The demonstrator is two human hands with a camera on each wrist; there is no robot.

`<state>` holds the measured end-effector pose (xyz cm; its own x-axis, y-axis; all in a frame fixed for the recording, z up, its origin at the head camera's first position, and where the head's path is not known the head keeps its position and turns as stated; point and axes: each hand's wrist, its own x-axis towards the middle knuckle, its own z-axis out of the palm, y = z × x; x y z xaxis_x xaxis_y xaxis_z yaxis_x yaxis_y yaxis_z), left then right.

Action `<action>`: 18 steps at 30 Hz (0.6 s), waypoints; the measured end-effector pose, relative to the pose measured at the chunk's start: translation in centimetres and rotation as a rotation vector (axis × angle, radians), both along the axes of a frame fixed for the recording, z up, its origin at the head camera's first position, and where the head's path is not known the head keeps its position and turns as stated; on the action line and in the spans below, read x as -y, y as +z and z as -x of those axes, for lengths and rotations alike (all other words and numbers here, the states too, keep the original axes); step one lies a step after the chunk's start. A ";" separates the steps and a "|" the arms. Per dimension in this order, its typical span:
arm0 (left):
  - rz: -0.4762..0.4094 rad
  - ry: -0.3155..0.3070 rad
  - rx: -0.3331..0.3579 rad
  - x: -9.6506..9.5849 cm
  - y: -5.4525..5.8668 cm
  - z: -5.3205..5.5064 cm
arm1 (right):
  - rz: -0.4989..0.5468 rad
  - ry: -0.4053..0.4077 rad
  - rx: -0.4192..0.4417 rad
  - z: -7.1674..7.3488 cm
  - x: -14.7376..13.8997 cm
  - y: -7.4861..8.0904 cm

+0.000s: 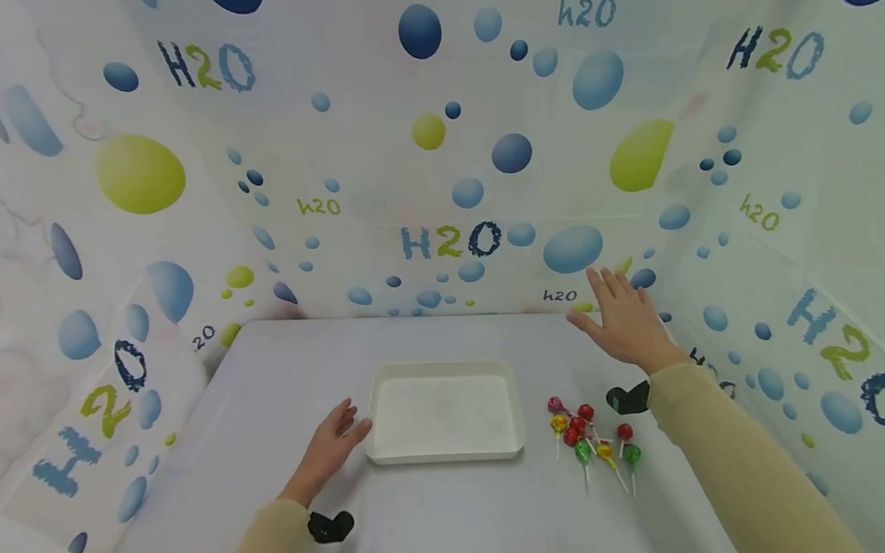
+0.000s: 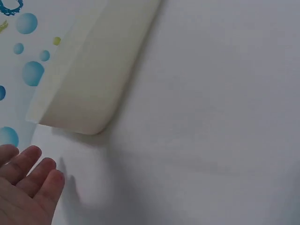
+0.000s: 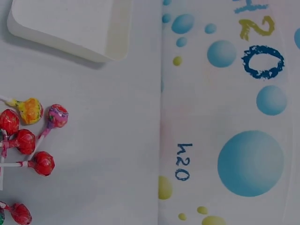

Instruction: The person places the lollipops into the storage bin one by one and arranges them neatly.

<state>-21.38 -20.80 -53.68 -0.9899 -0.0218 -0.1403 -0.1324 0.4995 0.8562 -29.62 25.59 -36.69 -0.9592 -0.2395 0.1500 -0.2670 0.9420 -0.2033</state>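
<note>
A shallow white rectangular tray (image 1: 446, 410) lies on the table with nothing in it. Beside its left edge is my left hand (image 1: 328, 450), holding nothing, fingers loosely bent. In the left wrist view those fingers (image 2: 35, 183) are apart from the tray's corner (image 2: 89, 89). Farther back on the right, my right hand (image 1: 624, 319) is raised with straight, spread fingers and nothing in it. Several wrapped lollipops (image 1: 586, 412), red, yellow, green and pink-purple, lie in a loose group right of the tray. The right wrist view shows lollipops (image 3: 43, 163) and the tray (image 3: 56, 42), but no hand.
A white cloth covers the table (image 1: 295, 369). Behind and at both sides hang white sheets (image 1: 374, 139) printed with bubbles and H2O lettering. Each wrist carries a small black device, one on the left (image 1: 330, 527) and one on the right (image 1: 627, 398).
</note>
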 end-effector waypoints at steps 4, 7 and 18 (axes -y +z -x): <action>-0.120 0.041 -0.053 -0.6 -3.0 -1.7 | 0.008 -0.002 0.002 -0.3 0.0 0.0; -0.191 0.061 -0.096 -1.1 -4.2 -2.4 | 0.020 -0.002 -0.006 -0.5 -0.3 0.0; -0.263 0.130 -0.139 -2.6 -5.4 -2.9 | 0.241 -0.020 0.079 -1.2 -2.6 -1.4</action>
<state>-18.49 -18.21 -59.08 -0.9912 -0.1303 -0.0217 -0.0535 0.2454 0.9679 -28.41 28.23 -38.08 -0.9743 -0.1871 0.1252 -0.2237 0.8688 -0.4418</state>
